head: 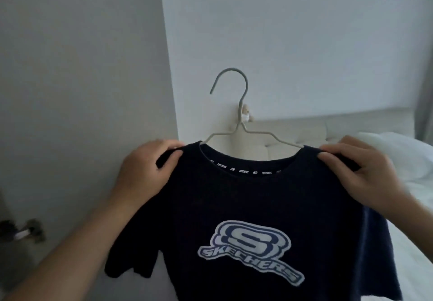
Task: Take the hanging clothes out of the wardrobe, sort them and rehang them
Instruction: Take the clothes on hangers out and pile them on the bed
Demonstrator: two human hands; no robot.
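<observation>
pale grey walls meet at a corner (173, 89) straight ahead of you, and up in front of it you've got the shirt. your left hand (145, 171) pinches the left shoulder seam, thumb on the front and fingers curled over the top edge; your right hand (365, 171) does the same on the right shoulder, fingers folded over the fabric. between the two grips hangs a navy skechers t-shirt (257, 207), logo facing you, raised at chest height in the middle of the view. a light wire hanger (239, 122) sits inside the neck opening, its arms running under both shoulders, its hook standing free above the collar and caught on nothing.

where that leaves you, as a guess: this one garment is out of the wardrobe and seated on its hanger, shoulders being squared up. it still needs to go on a rail, and no wardrobe or rail shows from here, nor any other clothes, so how much of the sorting is behind you can't be told.

further out, a bed with white bedding (410, 207) lies low on your right, a pale tufted headboard (304, 132) behind the shirt, a small teddy bear (247, 113) perched by the hanger's stem. a metal door handle (25, 231) shows at lower left.
</observation>
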